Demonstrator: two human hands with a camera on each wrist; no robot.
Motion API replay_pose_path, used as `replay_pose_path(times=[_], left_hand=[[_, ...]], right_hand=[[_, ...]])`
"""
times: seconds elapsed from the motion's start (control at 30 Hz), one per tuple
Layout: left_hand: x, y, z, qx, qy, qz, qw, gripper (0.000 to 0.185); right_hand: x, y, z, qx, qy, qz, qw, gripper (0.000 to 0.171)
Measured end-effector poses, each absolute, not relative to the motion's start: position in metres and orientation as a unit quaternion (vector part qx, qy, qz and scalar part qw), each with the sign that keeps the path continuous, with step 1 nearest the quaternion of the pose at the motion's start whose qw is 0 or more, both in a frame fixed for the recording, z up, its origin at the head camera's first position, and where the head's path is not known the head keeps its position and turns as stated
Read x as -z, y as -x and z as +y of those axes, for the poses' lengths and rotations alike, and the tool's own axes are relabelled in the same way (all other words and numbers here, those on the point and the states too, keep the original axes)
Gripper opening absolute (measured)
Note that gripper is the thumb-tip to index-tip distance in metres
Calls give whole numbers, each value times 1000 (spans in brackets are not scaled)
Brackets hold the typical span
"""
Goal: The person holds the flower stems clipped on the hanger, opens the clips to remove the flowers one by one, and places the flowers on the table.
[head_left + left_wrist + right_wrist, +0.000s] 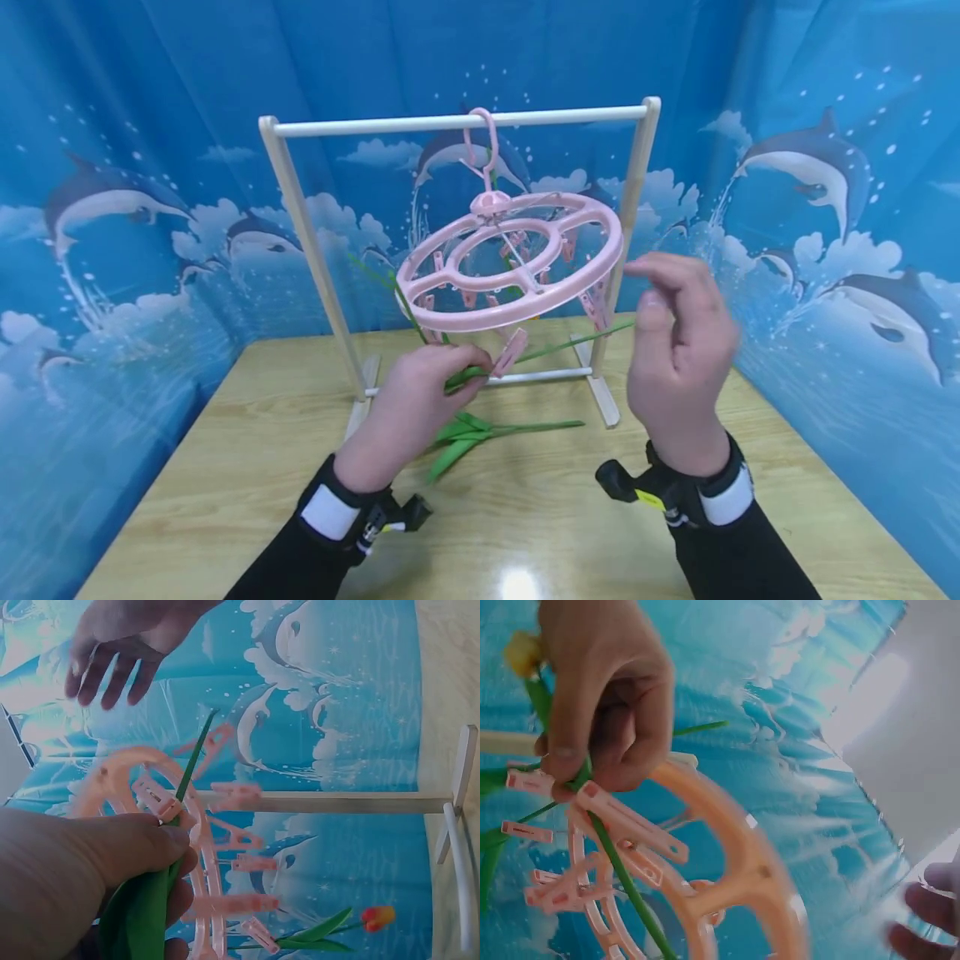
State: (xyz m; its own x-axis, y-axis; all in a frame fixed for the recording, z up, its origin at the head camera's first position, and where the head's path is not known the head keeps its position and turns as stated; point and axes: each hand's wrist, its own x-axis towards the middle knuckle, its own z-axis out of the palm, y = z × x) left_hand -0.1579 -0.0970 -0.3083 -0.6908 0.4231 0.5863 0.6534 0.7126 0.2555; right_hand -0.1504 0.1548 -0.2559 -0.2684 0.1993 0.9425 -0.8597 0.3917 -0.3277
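Note:
My left hand [420, 396] pinches the green stem [558, 348] of an artificial tulip, with its long leaf [139, 915] under the fingers. Right at the fingertips, a pink clothespin [510, 352] meets the stem; it hangs from a round pink clip hanger [487, 318]. A yellow bloom [523, 654] shows beside the left hand in the right wrist view. My right hand [678, 350] is held up, apart from the hanger's right side, fingers loosely bent and holding nothing. An orange-red tulip [377, 918] hangs by another clothespin [260, 934].
The hanger hooks over the white bar [382, 126] of a wooden stand [303, 225]. Several more pink clothespins dangle below the ring. Green leaves with a stem [468, 433] lie on the wooden table [225, 492]. A blue dolphin curtain [187, 50] surrounds the table.

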Motion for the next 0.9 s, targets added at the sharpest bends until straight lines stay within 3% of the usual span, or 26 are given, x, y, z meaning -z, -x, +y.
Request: replay_pose_path(times=[0.1,0.33,0.43,0.63,0.9], left_hand=[[306,157,-99,209,308,-889,267,24],[301,150,-105,212,313,-873,307,24],[301,149,-106,206,329,-864,322,24],[300,147,-106,201,340,-855,337,29],[296,141,-109,204,344,-848,347,24]], right_hand=[[256,147,153,-396,-299,-705,507,27],[256,144,150,-256,-249,-895,269,28],[259,145,149,-227,-232,-924,202,26],[264,149,148,-228,-263,-914,210,37],[266,151,141,-256,-325,-868,274,32]])
